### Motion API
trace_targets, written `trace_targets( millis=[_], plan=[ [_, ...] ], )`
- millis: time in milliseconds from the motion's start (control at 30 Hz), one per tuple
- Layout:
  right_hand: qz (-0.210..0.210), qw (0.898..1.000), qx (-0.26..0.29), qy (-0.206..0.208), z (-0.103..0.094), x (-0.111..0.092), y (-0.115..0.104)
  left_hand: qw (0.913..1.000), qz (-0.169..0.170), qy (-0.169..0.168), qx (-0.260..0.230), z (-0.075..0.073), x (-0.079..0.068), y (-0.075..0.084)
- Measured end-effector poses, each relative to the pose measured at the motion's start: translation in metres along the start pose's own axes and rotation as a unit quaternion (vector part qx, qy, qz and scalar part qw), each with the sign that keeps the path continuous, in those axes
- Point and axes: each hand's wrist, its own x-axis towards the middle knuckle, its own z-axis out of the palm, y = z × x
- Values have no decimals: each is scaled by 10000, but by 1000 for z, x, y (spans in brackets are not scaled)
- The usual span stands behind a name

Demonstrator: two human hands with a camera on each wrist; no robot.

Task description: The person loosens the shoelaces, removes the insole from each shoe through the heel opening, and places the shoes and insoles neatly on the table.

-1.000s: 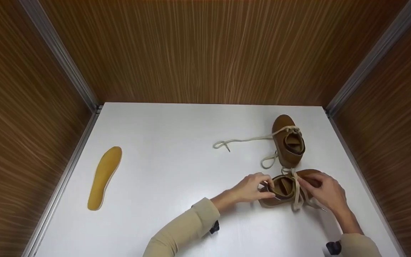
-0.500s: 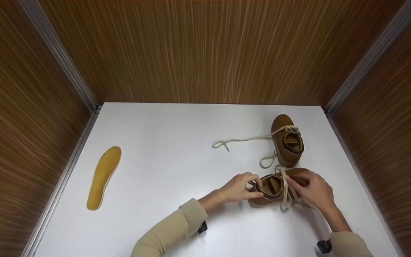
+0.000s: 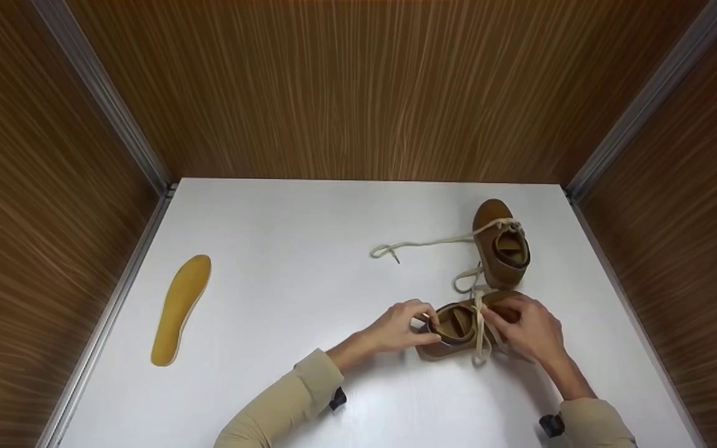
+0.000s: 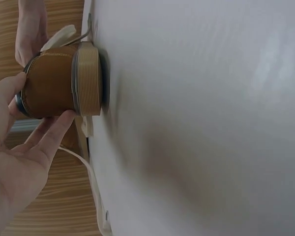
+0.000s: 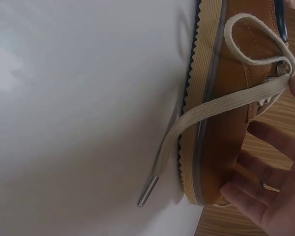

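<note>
A brown leather shoe (image 3: 436,352) with cream laces (image 3: 480,336) lies sideways at the table's right front. My left hand (image 3: 394,328) grips its heel, thumb and fingers around the back of the collar; the left wrist view shows the heel (image 4: 51,81) between them. My right hand (image 3: 529,326) holds the front part, thumb near the lace knot and fingers over the toe. In the right wrist view the sole (image 5: 205,69) is on or close to the table. A lace loop (image 5: 255,61) and a metal-tipped lace end (image 5: 148,191) hang over its side.
A second brown shoe (image 3: 490,252) stands just behind, its long lace (image 3: 427,244) stretched leftward over the white table (image 3: 284,249). A yellow insole (image 3: 181,311) lies at far left. Wood-grain walls (image 3: 358,93) enclose the back and both sides.
Both hands have moved left together, carrying or sliding the held shoe with them. The second shoe and the insole have stayed in place.
</note>
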Motion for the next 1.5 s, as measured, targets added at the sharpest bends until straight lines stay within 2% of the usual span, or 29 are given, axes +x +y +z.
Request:
trace_targets(
  millis=[233, 500, 767, 1100, 1500],
  plan=[
    [-68, 9999, -11, 97, 8, 3, -11, 9999, -83, 93, 43, -9, -9, -5],
    [-244, 9995, -19, 189, 16, 5, -21, 9996, -174, 87, -182, -18, -18, -9],
    [-337, 9993, 21, 156, 26, 9, -31, 9994, -87, 243, -211, -26, -30, -14],
    [-489, 9985, 91, 217, 36, 14, -43, 9986, -287, 350, -287, -32, -45, -15],
    [-712, 9969, 244, 209, 44, 20, -53, 9980, -329, 485, -256, -39, -52, -15]
  ],
)
